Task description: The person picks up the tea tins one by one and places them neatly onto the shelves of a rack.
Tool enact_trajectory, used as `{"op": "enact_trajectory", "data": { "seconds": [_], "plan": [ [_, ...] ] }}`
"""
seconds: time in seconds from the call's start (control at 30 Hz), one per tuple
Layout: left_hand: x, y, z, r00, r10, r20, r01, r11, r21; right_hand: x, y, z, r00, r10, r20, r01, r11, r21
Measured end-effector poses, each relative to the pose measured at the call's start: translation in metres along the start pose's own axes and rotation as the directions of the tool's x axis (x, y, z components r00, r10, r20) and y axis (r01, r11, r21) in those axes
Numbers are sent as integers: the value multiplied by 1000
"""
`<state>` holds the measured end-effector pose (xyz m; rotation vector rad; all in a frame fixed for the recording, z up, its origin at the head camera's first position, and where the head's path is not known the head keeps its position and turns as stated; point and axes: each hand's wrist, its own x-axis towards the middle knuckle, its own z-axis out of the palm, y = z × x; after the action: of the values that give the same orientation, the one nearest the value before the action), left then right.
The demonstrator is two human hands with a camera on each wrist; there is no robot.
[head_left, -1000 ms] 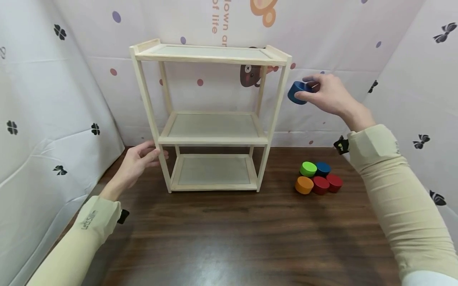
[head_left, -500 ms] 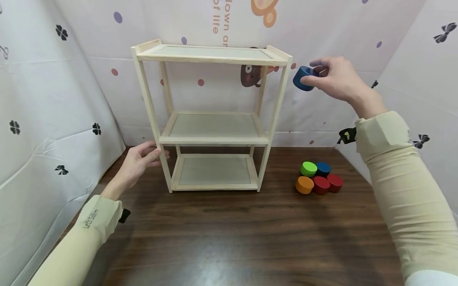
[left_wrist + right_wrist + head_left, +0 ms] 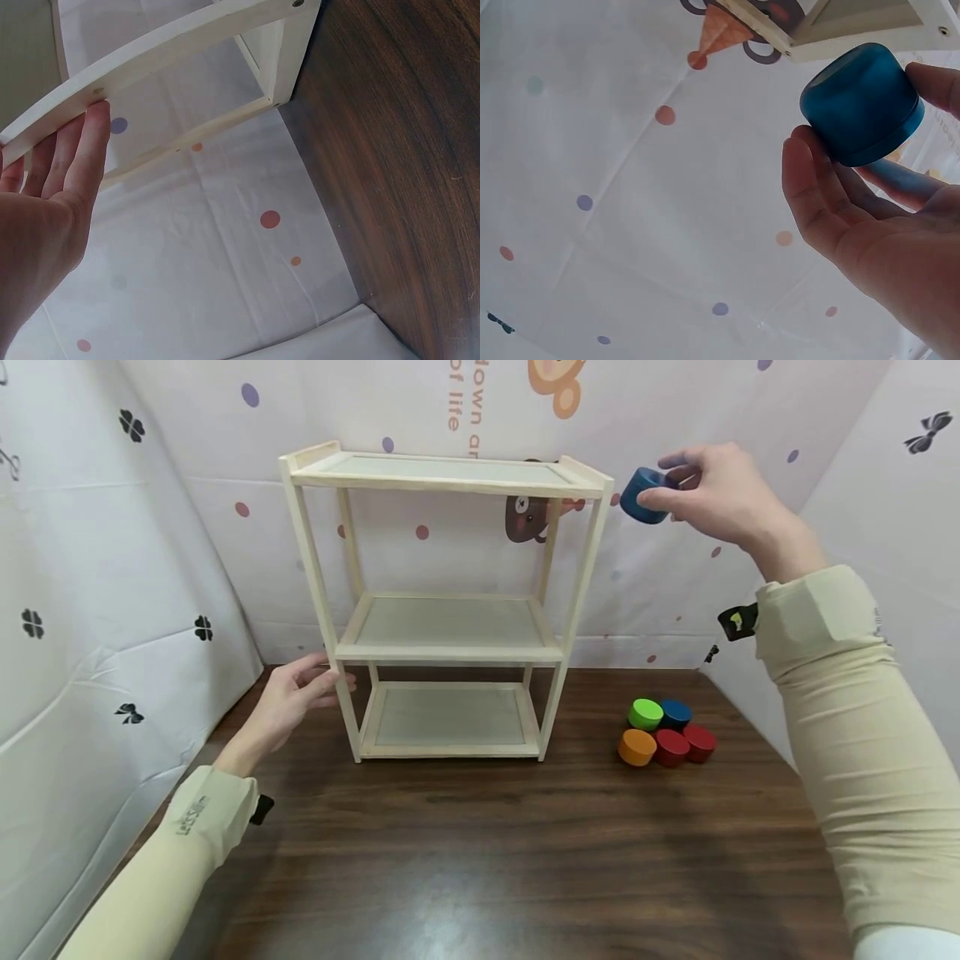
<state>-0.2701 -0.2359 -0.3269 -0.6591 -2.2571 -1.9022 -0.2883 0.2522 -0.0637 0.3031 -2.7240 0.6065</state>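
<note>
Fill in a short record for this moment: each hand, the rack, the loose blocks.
right hand: holds a blue block raised, right of the rack
left hand: fingers touch the left front post
rack: pale frame, three shelves, upright on the table
block group: green block, second blue block, orange block, red block, another red block

Facing me: pale wall covering [image 3: 675, 602] with coloured dots [image 3: 251, 395], cartoon animals [image 3: 519, 520], sideways lettering [image 3: 455, 402] | my left: creased white sheet [image 3: 82, 560], dark clovers [image 3: 131, 425] | my right: white side sheet [image 3: 877, 518], dark bows [image 3: 928, 432] | below me: dark wood-grain counter [image 3: 510, 835], soft glare [image 3: 442, 918]
</note>
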Motion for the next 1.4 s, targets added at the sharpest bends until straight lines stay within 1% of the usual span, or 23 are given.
{"op": "enact_trajectory", "data": {
  "seconds": [0.17, 0.27, 0.47, 0.63, 0.87, 1.17, 1.4],
  "plan": [
    [1, -1, 0, 1000, 5, -2, -5, 1000, -22, 4, -6, -7, 1000, -2, -13, 2, 1000, 13],
    [1, -2, 0, 1000, 6, 5, -6, 999, -33, 6, -9, -12, 1000, 13, -20, -13, 1000, 18],
    [0, -1, 0, 1000, 3, 1, -3, 1000, -17, 11, -18, -17, 999, 26, -20, -26, 1000, 8],
    [0, 0, 0, 1000, 2, -8, -2, 1000, 7, 16, -28, -20, 1000, 17, -21, -16, 1000, 17],
    [-1, 1, 0, 1000, -5, -6, 5, 999, 47, 17, -40, -21, 999, -14, -51, 15, 1000, 13],
    [0, 1, 0, 1000, -1, -9, 2, 1000, 29, 19, -61, -24, 997, -51, -65, 52, 999, 5],
    [0, 1, 0, 1000, -13, -5, 13, 999, 41, 23, -81, -20, 997, -60, -44, 61, 998, 3]
  ]
}}
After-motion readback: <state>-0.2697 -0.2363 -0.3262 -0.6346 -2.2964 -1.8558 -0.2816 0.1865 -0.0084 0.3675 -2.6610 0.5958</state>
